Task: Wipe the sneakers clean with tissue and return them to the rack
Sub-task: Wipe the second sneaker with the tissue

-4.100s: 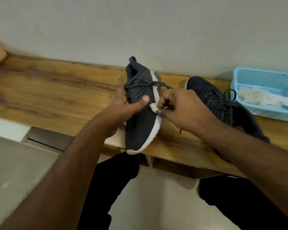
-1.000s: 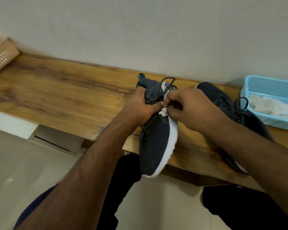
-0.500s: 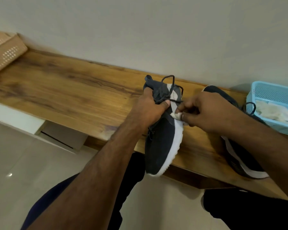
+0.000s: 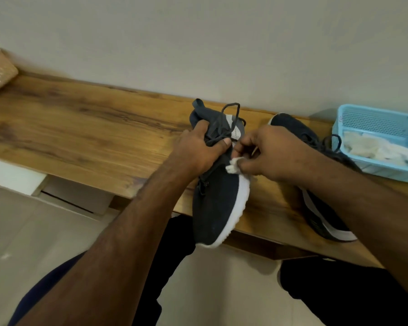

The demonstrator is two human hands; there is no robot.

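Both hands work one dark sneaker (image 4: 218, 203): the left hand (image 4: 198, 150) grips its laced top, the right hand (image 4: 266, 152) pinches a tissue wad (image 4: 233, 166) against the white sole. Its toe overhangs the wooden shelf (image 4: 80, 128); a looser grip could drop it. Behind the right arm lies the second sneaker (image 4: 320, 212), then a blue basket (image 4: 372, 123) of tissue.

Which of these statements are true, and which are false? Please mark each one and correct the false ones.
1. The left hand grips the dark sneaker. True.
2. The right hand pinches a small white tissue. True.
3. The second sneaker lies on the floor. False: it lies on the wooden shelf.
4. The blue basket is empty. False: white tissue lies in it.
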